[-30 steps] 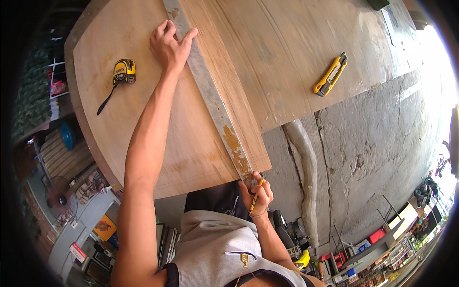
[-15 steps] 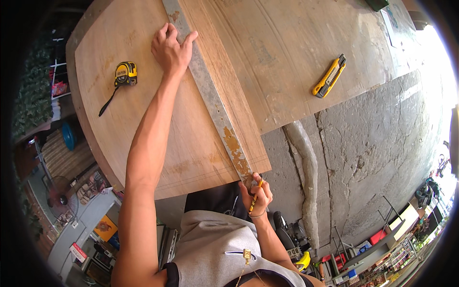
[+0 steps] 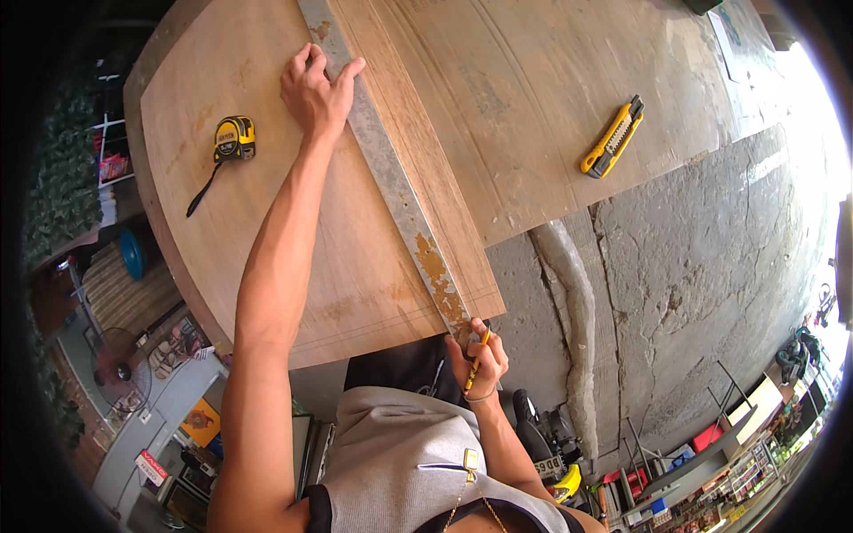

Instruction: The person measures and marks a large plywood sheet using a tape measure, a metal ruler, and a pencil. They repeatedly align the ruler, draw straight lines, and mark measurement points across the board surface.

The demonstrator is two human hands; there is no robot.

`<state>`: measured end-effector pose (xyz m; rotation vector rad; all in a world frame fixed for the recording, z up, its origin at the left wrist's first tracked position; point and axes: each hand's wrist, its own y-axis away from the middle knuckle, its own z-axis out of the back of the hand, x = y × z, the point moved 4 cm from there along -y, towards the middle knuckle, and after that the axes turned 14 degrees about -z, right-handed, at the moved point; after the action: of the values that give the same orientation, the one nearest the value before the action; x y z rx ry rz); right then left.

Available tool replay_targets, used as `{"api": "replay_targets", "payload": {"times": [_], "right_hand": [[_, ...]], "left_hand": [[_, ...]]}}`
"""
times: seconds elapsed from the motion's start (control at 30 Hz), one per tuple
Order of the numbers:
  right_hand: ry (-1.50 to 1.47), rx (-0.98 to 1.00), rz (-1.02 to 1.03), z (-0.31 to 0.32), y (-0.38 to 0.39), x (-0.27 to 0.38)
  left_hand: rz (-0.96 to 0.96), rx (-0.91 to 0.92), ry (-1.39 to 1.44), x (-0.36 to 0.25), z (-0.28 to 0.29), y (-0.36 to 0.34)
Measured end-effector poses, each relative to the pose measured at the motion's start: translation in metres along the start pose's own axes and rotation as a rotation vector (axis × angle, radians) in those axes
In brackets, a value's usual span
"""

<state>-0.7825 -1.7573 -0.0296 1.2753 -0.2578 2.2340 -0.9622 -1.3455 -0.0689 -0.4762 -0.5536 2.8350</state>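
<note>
A long, worn metal straightedge (image 3: 404, 206) with patches of brown rust or old coating lies across a sheet of plywood (image 3: 355, 258). My left hand (image 3: 318, 93) presses on its far part, fingers and thumb spread. At the near end of the bar, by the plywood's front edge, my right hand (image 3: 484, 360) is closed round a yellow pencil (image 3: 477, 362). The thumb and fingers of that hand also touch the bar's end. Faint pencil lines run along the sheet's near edge. Left of my left hand sits a yellow and black tape measure (image 3: 235, 138) with a strap.
A yellow box cutter (image 3: 613, 138) rests on the worn table surface (image 3: 524, 107) to the right. Below is a cracked concrete floor (image 3: 684, 266). A motorbike (image 3: 542, 435) stands near my right forearm, and a fan (image 3: 120, 369) is at the lower left.
Both hands keep their places on the straightedge, which has barely moved. The view has shifted very slightly.
</note>
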Motion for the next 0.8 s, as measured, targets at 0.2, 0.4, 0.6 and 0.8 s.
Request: {"api": "replay_targets", "payload": {"times": [0.2, 0.4, 0.6, 0.8], "right_hand": [[-0.005, 0.015, -0.006, 0.000, 0.000, -0.001], [-0.010, 0.028, -0.002, 0.000, 0.000, -0.001], [0.012, 0.026, -0.014, 0.000, 0.003, -0.003], [0.125, 0.138, 0.020, 0.017, -0.010, 0.022]], "left_hand": [[0.003, 0.003, 0.019, 0.003, -0.001, 0.001], [-0.002, -0.008, 0.038, 0.004, -0.001, 0.002], [-0.008, -0.012, 0.029, 0.000, -0.001, 0.001], [0.010, 0.002, 0.012, 0.003, 0.000, 0.001]]}}
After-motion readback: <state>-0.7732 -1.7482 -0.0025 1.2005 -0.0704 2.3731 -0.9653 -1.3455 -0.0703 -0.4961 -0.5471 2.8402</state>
